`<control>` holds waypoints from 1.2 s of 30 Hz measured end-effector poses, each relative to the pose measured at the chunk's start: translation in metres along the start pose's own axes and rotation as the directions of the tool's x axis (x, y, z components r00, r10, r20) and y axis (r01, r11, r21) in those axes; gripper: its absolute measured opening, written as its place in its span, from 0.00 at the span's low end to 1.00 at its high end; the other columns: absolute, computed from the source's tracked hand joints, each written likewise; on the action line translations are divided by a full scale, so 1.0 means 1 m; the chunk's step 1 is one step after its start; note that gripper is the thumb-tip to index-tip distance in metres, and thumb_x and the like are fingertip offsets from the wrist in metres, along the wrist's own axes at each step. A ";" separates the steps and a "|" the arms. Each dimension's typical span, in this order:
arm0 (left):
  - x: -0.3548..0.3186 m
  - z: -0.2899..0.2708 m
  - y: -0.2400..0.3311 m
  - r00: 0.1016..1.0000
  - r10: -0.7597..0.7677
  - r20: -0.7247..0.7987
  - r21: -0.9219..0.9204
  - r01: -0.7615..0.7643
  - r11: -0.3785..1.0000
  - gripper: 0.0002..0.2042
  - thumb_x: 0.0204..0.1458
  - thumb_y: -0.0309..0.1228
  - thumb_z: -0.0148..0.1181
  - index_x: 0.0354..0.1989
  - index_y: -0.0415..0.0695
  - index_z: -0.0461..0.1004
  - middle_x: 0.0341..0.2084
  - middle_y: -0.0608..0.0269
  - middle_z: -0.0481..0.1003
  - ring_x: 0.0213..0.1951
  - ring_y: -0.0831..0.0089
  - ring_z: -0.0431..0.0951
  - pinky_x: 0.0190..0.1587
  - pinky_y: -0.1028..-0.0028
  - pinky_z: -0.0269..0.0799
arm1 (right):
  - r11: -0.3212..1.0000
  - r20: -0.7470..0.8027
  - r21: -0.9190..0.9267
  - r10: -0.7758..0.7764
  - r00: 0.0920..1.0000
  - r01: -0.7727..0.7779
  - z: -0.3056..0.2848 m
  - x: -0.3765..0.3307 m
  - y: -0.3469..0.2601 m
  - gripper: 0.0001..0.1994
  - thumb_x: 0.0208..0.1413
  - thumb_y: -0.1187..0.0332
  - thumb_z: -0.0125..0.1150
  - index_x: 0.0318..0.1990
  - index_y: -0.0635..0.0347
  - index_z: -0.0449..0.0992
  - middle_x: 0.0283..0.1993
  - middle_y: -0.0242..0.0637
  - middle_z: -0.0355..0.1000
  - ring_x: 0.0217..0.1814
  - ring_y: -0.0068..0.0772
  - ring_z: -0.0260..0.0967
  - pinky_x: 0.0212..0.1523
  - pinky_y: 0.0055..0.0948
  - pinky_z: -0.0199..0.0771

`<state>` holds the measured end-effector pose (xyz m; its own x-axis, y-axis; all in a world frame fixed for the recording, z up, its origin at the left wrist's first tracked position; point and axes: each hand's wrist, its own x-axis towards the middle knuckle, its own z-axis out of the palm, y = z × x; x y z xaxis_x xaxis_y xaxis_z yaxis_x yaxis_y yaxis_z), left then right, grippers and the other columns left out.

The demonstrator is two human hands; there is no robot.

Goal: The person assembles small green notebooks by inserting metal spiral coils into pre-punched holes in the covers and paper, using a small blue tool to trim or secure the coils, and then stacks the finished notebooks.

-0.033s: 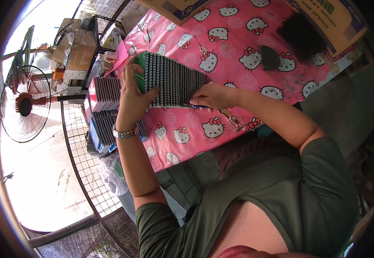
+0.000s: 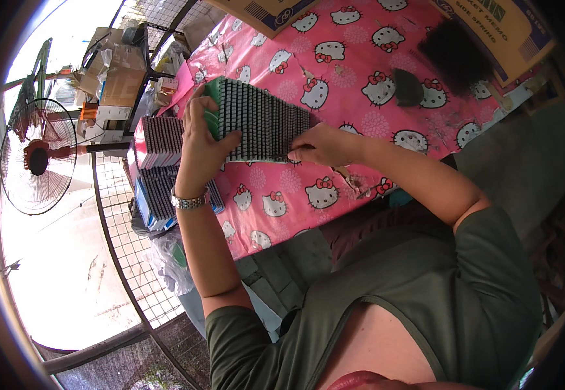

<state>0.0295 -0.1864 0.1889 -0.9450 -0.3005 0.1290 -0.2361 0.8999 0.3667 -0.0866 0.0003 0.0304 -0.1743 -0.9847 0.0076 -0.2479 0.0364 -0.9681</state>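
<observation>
I see both hands clamped on one row of spiral notebooks (image 2: 263, 120) lying on the pink table (image 2: 354, 84): the left hand (image 2: 204, 140) grips the green end, the right hand (image 2: 318, 144) presses the opposite end. In my judgement the row could buckle or fan apart if end pressure slackens, since nothing else binds it. A second risk is the stacks (image 2: 162, 166) at the table's left edge; a nudge might tip them off. One cardboard box (image 2: 266, 12) stands at the far edge, another (image 2: 497, 29) at the right; I cannot tell their contents.
</observation>
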 end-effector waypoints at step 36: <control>0.001 0.002 0.003 1.000 0.025 -0.019 -0.008 -0.025 1.000 0.27 0.37 0.21 0.69 0.45 0.44 0.60 0.67 0.44 0.59 0.67 0.45 0.59 0.66 0.58 0.56 | 0.803 -0.277 -0.480 -0.522 0.807 0.354 0.016 -0.003 0.042 0.17 0.57 0.55 0.63 0.44 0.59 0.81 0.38 0.46 0.79 0.42 0.48 0.77 0.47 0.41 0.74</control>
<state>0.0273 -0.1832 0.1886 -0.9462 -0.2838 0.1554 -0.2103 0.9045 0.3711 -0.0816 0.0023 -0.0143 -0.2755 -0.7663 0.5804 -0.7185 -0.2370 -0.6539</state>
